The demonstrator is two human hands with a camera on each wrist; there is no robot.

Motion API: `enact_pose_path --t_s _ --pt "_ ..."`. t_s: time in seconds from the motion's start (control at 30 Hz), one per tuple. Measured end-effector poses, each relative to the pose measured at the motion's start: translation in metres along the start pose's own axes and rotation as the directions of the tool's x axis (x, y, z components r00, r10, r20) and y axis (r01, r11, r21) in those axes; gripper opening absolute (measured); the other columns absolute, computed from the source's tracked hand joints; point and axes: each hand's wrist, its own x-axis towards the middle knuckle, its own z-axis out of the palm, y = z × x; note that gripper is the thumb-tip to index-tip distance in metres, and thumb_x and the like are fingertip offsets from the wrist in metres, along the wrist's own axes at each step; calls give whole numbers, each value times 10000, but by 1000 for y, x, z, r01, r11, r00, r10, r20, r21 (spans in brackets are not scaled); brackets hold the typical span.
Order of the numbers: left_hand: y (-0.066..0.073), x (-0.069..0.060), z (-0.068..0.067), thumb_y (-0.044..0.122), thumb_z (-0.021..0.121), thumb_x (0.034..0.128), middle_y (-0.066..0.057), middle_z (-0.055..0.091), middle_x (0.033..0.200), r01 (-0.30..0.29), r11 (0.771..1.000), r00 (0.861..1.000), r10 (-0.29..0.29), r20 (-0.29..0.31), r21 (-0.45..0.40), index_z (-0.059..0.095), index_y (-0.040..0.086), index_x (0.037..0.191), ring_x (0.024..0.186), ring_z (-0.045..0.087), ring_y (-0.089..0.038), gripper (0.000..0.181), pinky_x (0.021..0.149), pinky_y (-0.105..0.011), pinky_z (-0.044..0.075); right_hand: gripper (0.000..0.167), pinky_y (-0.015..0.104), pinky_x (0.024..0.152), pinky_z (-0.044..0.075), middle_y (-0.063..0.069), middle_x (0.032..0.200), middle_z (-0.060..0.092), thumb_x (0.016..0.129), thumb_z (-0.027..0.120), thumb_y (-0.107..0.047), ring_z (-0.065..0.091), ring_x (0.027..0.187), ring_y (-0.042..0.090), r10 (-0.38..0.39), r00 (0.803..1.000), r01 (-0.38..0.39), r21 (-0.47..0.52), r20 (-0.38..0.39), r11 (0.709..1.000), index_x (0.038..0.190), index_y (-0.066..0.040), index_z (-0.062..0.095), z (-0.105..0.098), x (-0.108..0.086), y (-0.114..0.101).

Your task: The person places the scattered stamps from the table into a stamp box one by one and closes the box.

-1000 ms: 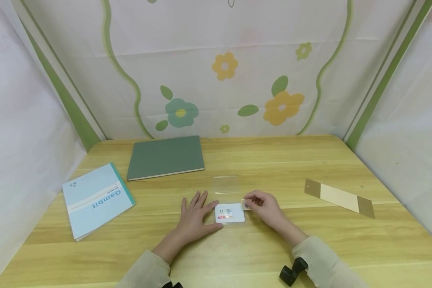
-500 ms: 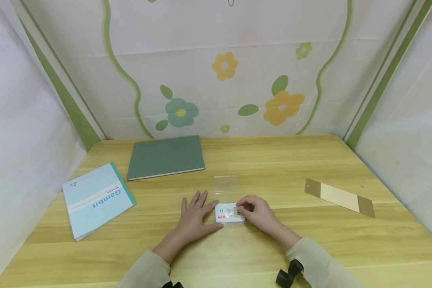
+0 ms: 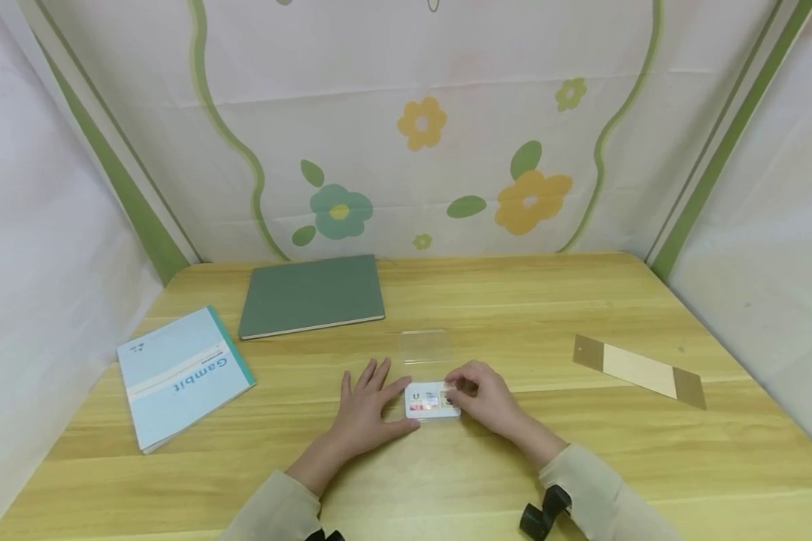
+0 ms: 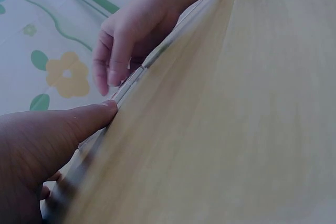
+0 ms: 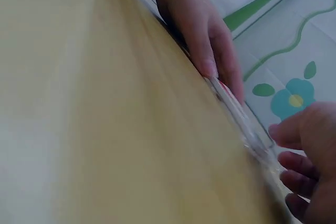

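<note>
A small white card-like case [image 3: 419, 406] with printed marks lies flat near the front middle. My left hand [image 3: 365, 418] rests spread at its left end, thumb and index finger touching its two left corners. Over the right end, my right hand [image 3: 489, 404] holds a small square piece [image 3: 446, 399] with a dark round mark between thumb and curled fingers. The left wrist view shows my left hand [image 4: 47, 142] with its thumb against the case's edge. In the right wrist view the fingers of my right hand [image 5: 316, 156] are bent; the square piece cannot be made out there.
Just behind the case lies a clear rectangular sheet or cover [image 3: 424, 346]. A dark green book [image 3: 313, 296] lies at the back left, a light blue notebook [image 3: 183, 376] at the left. On the right is a brown and cream strip [image 3: 639, 371].
My right hand has moved left with the small square piece, from beside the case's right edge to over its right end. The left hand has stayed in place.
</note>
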Motion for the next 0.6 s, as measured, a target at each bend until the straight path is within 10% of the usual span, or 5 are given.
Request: enact_pose_path --t_s 0.23,0.6 --pt "1 -1 -1 584 554 715 -162 264 1360 -6 1000 1000 6 0 -8 490 200 1242 1251 141 -342 654 902 -602 -9 263 338 710 426 35 884 567 779 637 -126 514 804 185 100 994 -100 23 -30 995 1021 -31 599 -18 35 10" --pt "-1 1 1 602 550 704 -155 274 1357 -2 1000 1000 2 -10 -2 483 203 1245 1252 143 -338 676 896 -609 0 621 420 957 223 134 1266 415 721 698 -258 336 1173 283 62 978 -52 -55 199 997 1237 -21 446 -23 69 24"
